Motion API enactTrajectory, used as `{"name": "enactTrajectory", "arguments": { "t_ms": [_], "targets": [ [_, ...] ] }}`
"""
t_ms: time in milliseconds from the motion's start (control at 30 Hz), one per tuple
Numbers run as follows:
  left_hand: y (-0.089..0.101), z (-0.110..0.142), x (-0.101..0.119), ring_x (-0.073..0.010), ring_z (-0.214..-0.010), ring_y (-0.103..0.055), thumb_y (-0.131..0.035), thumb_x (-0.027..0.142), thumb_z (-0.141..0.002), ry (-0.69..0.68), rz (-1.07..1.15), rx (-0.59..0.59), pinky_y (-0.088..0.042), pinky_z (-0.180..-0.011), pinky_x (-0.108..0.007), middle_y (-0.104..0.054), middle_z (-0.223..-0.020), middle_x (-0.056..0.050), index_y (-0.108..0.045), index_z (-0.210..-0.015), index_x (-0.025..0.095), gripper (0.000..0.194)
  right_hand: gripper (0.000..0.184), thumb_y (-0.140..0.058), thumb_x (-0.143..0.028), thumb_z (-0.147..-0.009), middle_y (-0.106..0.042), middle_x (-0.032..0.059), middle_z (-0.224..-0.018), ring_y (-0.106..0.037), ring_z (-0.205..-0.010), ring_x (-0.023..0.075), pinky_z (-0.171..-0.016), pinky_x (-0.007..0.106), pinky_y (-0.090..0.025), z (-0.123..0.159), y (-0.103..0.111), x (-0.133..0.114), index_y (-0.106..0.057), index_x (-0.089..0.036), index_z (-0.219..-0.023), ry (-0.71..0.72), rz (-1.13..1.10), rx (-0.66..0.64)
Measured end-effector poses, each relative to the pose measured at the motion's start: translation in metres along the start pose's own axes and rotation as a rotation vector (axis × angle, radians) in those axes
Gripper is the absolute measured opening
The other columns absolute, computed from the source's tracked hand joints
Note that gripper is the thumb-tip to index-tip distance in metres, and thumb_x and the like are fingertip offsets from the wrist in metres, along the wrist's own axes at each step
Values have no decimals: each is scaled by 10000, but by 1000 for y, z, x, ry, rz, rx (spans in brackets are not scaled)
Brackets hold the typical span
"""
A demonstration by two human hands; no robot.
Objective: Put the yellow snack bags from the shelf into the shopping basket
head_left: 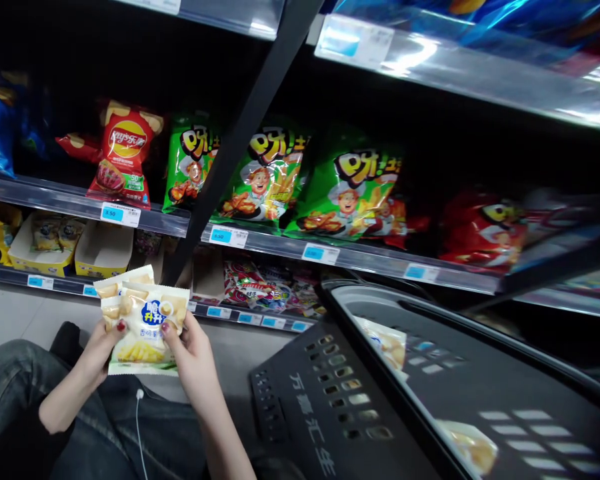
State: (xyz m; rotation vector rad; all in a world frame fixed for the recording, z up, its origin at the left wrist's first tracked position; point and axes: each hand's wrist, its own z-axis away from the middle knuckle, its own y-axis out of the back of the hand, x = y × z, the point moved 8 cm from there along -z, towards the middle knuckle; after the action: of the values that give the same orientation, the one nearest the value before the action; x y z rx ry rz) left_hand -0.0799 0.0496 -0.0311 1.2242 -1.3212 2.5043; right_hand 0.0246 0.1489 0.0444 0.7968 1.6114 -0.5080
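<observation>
Between my hands are small cream-coloured snack bags point(147, 353) with a blue logo and pictured fries, at least two of them overlapping. My left hand point(103, 347) grips them at the left edge, thumb on the front. My right hand point(193, 343) pinches the right edge, its thumb also on the front. Both hands are in front of the bottom shelf, above my knees. Similar cream bags point(387, 343) lie inside the grey shopping basket point(300, 393) to the right. How many bags I hold is hard to make out.
On the bottom shelf stand open cartons point(105, 250), one holding small bags. Above sit a red chip bag point(125, 157) and green snack bags point(347, 193) along a shelf edge with price tags point(120, 213). A dark slanted post point(240, 127) divides the shelving.
</observation>
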Motion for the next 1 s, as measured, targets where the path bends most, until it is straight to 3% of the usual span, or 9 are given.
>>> {"name": "enactTrajectory", "arguments": {
  "t_ms": [133,267,333,400,500,567,767,900,1000],
  "targets": [
    [7,1,5,-264,-871,-673,-747,241,-633,-30,-11,120,-549,-762,-340,-740,-818,-82,-573,-1024,145,439,264,-608,-343,-718,-652,24,-890,-610,-755,182,-684,294,-490,-5,8,7,-554,-223,-946,-164,-413,29],
    [4,6,11,-258,-855,-678,-589,133,-774,-3,4,134,-550,-769,-365,-739,-813,-98,-536,-1119,126,350,174,-619,-315,-704,-601,-17,-667,-525,-470,112,-443,215,-431,-4,13,-1,-541,-217,-824,-189,-742,4],
    [2,7,11,-259,-852,-678,-531,128,-813,19,23,127,-550,-773,-377,-737,-838,-112,-513,-1166,117,354,154,-595,-340,-731,-492,-64,-515,-389,-322,65,-319,166,-331,-2,4,-11,-508,-213,-742,-181,-940,-168],
    [1,7,11,-259,-849,-678,-511,124,-824,29,27,127,-550,-776,-377,-735,-848,-120,-497,-1197,105,374,181,-532,-371,-786,-416,-101,-452,-264,-236,29,-247,125,-245,5,-9,-23,-465,-215,-722,-167,-1179,-430],
    [3,7,11,-251,-837,-681,-503,104,-825,15,14,139,-550,-779,-363,-736,-848,-118,-475,-1233,101,409,214,-385,-400,-867,-453,-107,-460,-238,-168,12,-211,101,-246,20,-21,-42,-410,-222,-751,-107,-1434,-829],
    [2,7,11,-249,-838,-680,-499,92,-824,11,7,130,-548,-785,-364,-734,-871,-116,-462,-1254,113,432,244,-312,-411,-890,-490,-93,-484,-267,-156,12,-215,104,-280,25,-21,-47,-380,-223,-751,-65,-1502,-933],
    [2,9,12,-258,-846,-676,-477,81,-833,24,-22,147,-546,-786,-374,-729,-893,-125,-480,-1246,106,413,203,-306,-339,-912,-484,-104,-485,-165,-177,-29,-215,39,-187,15,-13,-35,-365,-207,-769,-168,-1530,-651],
    [0,8,10,-257,-838,-677,-470,81,-835,32,-33,132,-549,-777,-368,-728,-901,-127,-509,-1220,110,388,171,-383,-328,-883,-467,-105,-492,-184,-218,-45,-243,13,-157,14,-11,-29,-375,-182,-794,-293,-1499,-610],
    [-1,7,8,-258,-851,-673,-481,91,-833,28,-33,105,-545,-789,-364,-724,-917,-130,-514,-1218,113,387,160,-405,-314,-875,-487,-89,-517,-231,-241,-46,-260,7,-187,12,-9,-29,-384,-169,-810,-285,-1533,-606]
  ]
}}
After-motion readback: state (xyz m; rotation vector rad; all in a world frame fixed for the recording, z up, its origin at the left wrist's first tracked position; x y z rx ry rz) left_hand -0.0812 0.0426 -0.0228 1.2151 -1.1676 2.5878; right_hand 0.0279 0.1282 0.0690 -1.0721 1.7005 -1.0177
